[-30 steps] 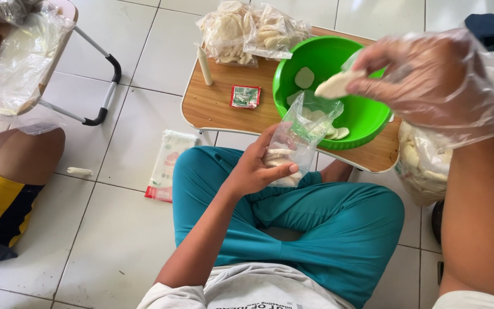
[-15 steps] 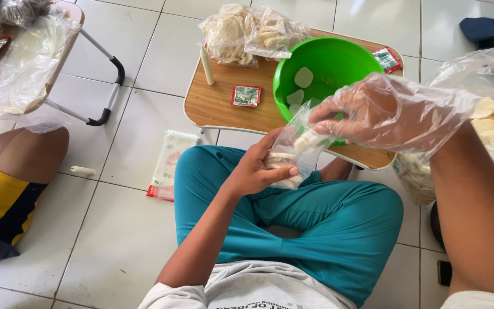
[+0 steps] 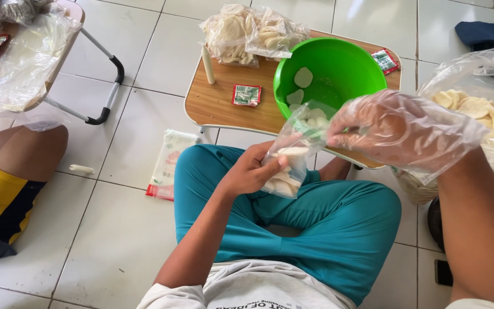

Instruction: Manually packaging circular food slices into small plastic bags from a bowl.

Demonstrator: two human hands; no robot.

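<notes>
Two hands are at work over my crossed legs in teal trousers [image 3: 338, 229]. My left hand [image 3: 253, 171] is bare; its fingers are curled shut around the neck and side of a small clear bag [image 3: 290, 163], which sits in front of my lap and just below the edge of the low wooden table [image 3: 224, 103]. Pale flat crackers fill the lower part of that bag.

My right hand [image 3: 395, 129] wears a loose transparent plastic glove. Its fingertips are drawn together at the bag's open mouth. I cannot tell through the crinkled film whether a cracker is pinched between them.

A green bowl [image 3: 330, 71] stands on the table directly behind the bag, with a few crackers lying inside. A large clear sack of crackers [image 3: 481, 109] is at my right. Two filled bags [image 3: 253, 31] rest at the table's far edge, with a small green-and-red sachet [image 3: 247, 94] near the centre.

Fault risks, as I judge them:
- Bag mouth collapse. Only one hand supports it; if the film folds inward, a cracker would fall onto the trousers or the tiled floor.
- Glove snag. Slack glove film could catch on the bag rim and drag it.
- Breakage. Squeezing the filled bag too hard could crack the contents.
</notes>
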